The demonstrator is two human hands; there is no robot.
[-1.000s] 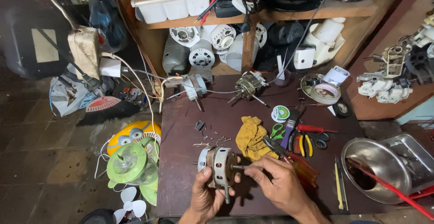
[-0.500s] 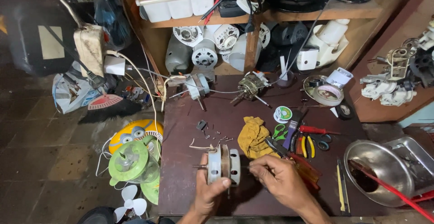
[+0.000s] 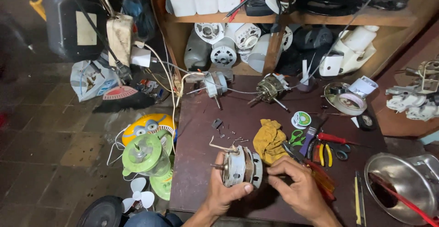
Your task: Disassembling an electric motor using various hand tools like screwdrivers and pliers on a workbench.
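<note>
Left hand (image 3: pixel 224 192) fingers are closed around the fan motor (image 3: pixel 242 166) above the desk (image 3: pixel 196 131) front edge, just left of the yellow rag (image 3: pixel 269 137), while right hand (image 3: pixel 297 186) pinches a tool to its side; best held steady and square.

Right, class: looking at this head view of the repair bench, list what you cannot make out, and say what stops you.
- Tool tip in the right hand: hidden behind the fan motor and fingers.
- Motor's far side: turned away; the left hand covers its lower edge.
- Metal bowl: cut off by the right edge.
- Screws on the table: too small to count.
- Black wheel: cut by the bottom edge.
</note>
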